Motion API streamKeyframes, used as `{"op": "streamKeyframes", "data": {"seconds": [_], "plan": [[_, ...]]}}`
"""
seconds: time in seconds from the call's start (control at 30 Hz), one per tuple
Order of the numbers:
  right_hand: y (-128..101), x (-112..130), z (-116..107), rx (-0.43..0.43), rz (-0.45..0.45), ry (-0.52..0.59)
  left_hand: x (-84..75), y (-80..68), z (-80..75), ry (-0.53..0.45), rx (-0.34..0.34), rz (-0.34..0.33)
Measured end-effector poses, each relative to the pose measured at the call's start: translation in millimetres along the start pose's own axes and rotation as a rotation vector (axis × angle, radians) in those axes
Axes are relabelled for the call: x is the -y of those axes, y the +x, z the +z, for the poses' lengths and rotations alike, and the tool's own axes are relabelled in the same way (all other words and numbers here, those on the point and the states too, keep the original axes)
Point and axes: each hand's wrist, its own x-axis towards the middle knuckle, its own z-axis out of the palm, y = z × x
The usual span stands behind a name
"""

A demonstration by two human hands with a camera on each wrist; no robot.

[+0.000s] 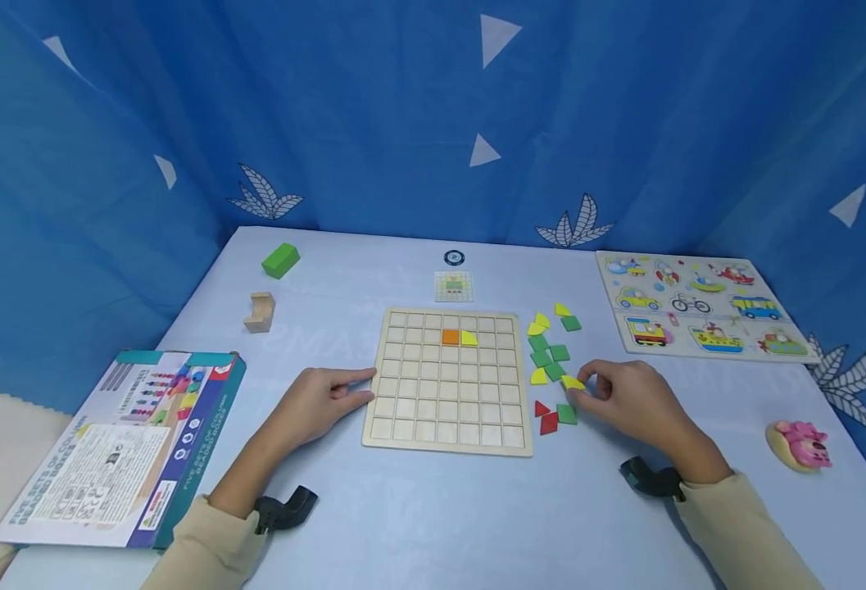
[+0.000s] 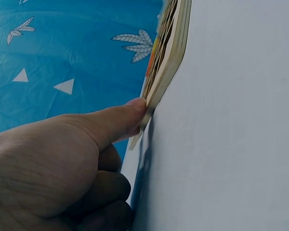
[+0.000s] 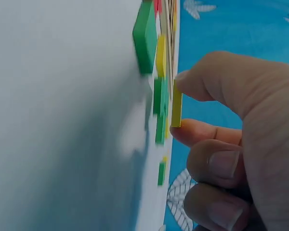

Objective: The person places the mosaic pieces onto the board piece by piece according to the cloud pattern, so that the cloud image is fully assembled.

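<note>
At the tabletop's middle:
Left hand (image 1: 313,403): forefinger straight, pressing grid board (image 1: 449,378) by its left edge, steadying it.
Right hand (image 1: 635,399): pinching yellow tile (image 1: 573,382), lifting it beside the loose tiles (image 1: 550,352).

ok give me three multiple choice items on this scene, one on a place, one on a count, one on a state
1. Where do the loose tiles lie?
A. right of the grid board
B. on the box
C. left of the grid board

2. How many tiles sit in the board?
A. none
B. two
C. five

3. What is the right hand doing?
A. lying flat, holding nothing
B. pinching a yellow tile
C. gripping the green block

Answers: 1 A, the head view shows the green, yellow and red pieces beside the board's right edge. 2 B, only an orange tile and a yellow one fill cells. 3 B, the right wrist view shows thumb and finger closed on the tile's edges, while the left hand touches the board's left edge.
</note>
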Motion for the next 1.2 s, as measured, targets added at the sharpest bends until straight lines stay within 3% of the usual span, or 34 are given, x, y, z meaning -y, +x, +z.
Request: {"op": "streamKeyframes", "data": {"seconds": [0.37, 0.8, 1.0, 1.2], "plan": [[16.8, 22.6, 4.8, 0.038, -0.059, -0.001, 2.4, -0.9, 0.1, -0.006, 0.001, -0.013], [60.9, 63.0, 26.8, 0.056, -0.115, 0.053, 2.8, 0.1, 3.0, 0.001, 0.001, -0.010], [72.9, 75.1, 32.1, 0.065, -0.095, 0.009, 1.8, 1.2, 1.9, 0.004, 0.001, -0.006], [79.2, 84.5, 33.9, 0.035, -0.139, -0.054, 0.8, 1.2, 0.9, 0.007, 0.000, -0.002]]}}
